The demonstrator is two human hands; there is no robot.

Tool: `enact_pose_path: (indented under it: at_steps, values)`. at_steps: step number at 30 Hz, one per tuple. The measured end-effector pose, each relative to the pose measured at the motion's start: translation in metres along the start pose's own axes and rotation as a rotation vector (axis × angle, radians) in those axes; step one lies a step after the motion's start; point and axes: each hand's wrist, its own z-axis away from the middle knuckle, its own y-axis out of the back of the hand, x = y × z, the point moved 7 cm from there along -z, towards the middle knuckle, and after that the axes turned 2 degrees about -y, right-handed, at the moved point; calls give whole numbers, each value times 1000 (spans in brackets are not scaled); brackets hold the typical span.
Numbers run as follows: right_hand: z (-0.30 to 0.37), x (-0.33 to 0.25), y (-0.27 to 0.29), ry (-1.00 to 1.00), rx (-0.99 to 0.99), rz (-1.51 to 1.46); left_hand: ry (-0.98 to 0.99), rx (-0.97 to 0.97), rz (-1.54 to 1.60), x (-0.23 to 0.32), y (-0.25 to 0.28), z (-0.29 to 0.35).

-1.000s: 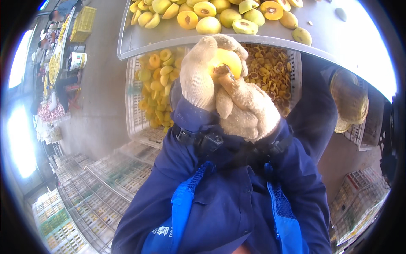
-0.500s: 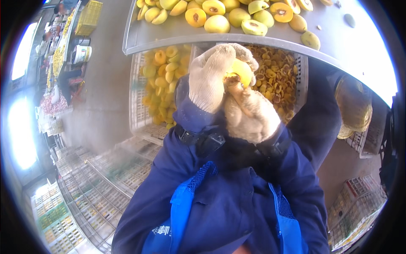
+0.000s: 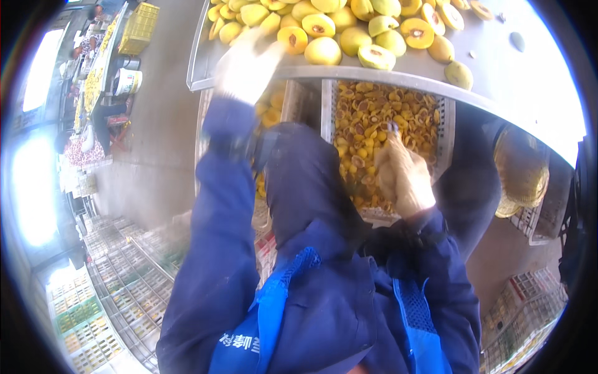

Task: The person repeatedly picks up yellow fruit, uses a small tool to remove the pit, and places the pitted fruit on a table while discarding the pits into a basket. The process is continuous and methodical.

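Hands have parted: left hand [image 3: 249, 65], blurred, grip unreadable, by cut fruit [image 3: 417, 33] on bench [image 3: 498, 62]; right hand [image 3: 406, 176] closed round dark-tipped tool [image 3: 392, 126] above crate [image 3: 327, 112]. Hasty reach could knock fruit off.

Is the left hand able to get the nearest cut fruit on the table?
Probably yes: the left hand is at the table, right beside the cut fruit; nothing shows between them.

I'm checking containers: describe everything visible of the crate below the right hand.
The pale crate looks plastic, with slotted walls. Holding many yellowish fruit pieces, it stands upright beneath the front edge of the metal table, which hides its far end. The gloved right hand is above its near half; contact is unclear.
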Motion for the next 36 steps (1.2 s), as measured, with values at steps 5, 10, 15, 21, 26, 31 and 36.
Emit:
enact_pose_path:
  at_steps: [5, 10, 15, 21, 26, 31, 36]
  values:
    - [7, -7, -25, 106, -91, 87, -54, -165, -117, -3, -65, -54]
    - [18, -43, -49, 220, -105, 158, 276, -7, 771, -14, -45, -22]
    - [35, -74, -93, 681, -95, 253, 95, -103, 1128, 54, -37, 37]
    - [53, -77, -95, 1019, 236, 756, 300, -226, 1909, 115, -44, 79]
    - [60, -67, -95, 930, 311, 751, 461, -74, 1727, 120, -47, 94]
    - [64, -67, -98, 934, 262, 794, 468, 13, 1645, 117, -40, 101]
    - [59, -61, -95, 896, 217, 855, 426, 74, 1444, 119, -35, 104]
